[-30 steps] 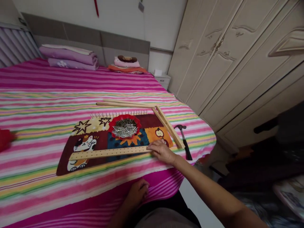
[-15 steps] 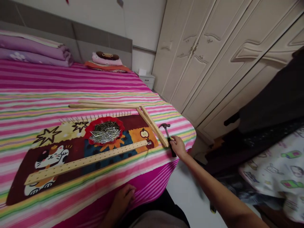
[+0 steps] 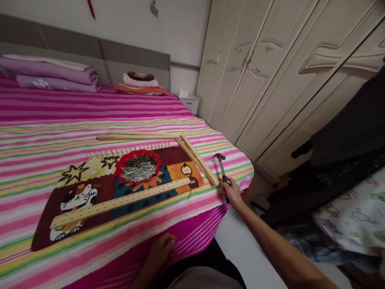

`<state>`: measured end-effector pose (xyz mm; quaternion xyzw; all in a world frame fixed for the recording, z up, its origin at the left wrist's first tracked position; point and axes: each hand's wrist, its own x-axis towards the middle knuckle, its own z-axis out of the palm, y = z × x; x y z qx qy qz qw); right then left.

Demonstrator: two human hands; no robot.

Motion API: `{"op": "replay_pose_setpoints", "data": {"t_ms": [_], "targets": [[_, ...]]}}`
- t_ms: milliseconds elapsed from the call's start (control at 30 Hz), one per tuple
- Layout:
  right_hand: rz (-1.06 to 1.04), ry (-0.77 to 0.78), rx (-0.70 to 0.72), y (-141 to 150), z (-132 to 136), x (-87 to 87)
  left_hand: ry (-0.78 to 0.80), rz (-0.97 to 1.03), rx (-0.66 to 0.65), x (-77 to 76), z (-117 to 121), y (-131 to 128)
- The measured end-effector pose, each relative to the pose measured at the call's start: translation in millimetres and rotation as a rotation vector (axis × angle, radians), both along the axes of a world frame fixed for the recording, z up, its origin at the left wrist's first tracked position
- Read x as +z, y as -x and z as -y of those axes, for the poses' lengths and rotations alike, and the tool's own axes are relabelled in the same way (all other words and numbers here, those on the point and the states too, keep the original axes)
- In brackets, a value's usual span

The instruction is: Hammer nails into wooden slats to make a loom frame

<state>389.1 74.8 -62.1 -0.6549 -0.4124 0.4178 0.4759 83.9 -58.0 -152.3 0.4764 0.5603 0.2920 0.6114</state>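
Observation:
My right hand (image 3: 232, 192) is closed around the black handle of a claw hammer (image 3: 221, 163) at the bed's right edge. The metal head points away from me, just right of two wooden strips (image 3: 200, 160). Low in front of my body, my left hand (image 3: 164, 245) rests with fingers curled in, and nothing shows in it. A red scalloped bowl (image 3: 120, 165) full of nails (image 3: 140, 168) stands on a patterned mat (image 3: 99, 218). In front of the bowl lies a wooden strip with rows of small holes (image 3: 120, 202). Behind it, several nails (image 3: 132, 150) stand upright in a row.
More wooden strips (image 3: 138, 136) lie farther back on the striped bedspread (image 3: 60, 138). Folded purple bedding (image 3: 57, 74) and a small pillow stack (image 3: 140, 82) sit by the headboard. A pale wardrobe (image 3: 255, 72) lines the right side, with dark hanging clothes (image 3: 345, 120) nearer me.
My right hand and the hammer have shifted slightly right, away from the strip ends. The whole view has tilted a little. My left hand stays in its place.

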Motion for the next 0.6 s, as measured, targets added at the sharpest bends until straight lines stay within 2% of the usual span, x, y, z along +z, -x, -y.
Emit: {"op": "replay_pose_setpoints", "data": {"t_ms": [133, 233, 267, 333, 433, 500, 533, 600], "targets": [[-0.179, 0.057, 0.02, 25.2, 36.4, -5.4, -0.007, 0.034, -0.012, 2.3, -0.5, -1.8], [-0.283, 0.093, 0.051, 54.4, 61.8, -15.9, 0.038, 0.085, 0.018, 21.5, -3.9, -0.2], [-0.314, 0.098, 0.054, 64.3, 69.8, -20.2, 0.048, 0.104, 0.055, 34.5, -5.4, 2.3], [-0.373, 0.101, 0.055, 81.8, 85.2, -28.7, -0.039, 0.133, 0.15, 71.8, -7.1, 11.5], [-0.458, 0.108, 0.05, 98.3, 102.4, -36.9, -0.246, 0.164, 0.291, 143.5, 1.8, 34.8], [-0.503, 0.123, 0.039, 103.0, 107.6, -38.3, -0.364, 0.193, 0.355, 185.0, 20.6, 54.9], [-0.519, 0.134, 0.031, 104.2, 108.4, -38.0, -0.378, 0.162, 0.347, 199.7, 33.7, 65.8], [-0.537, 0.158, 0.008, 105.4, 107.5, -36.0, -0.3, 0.017, 0.383, 214.6, 63.3, 87.9]]}}
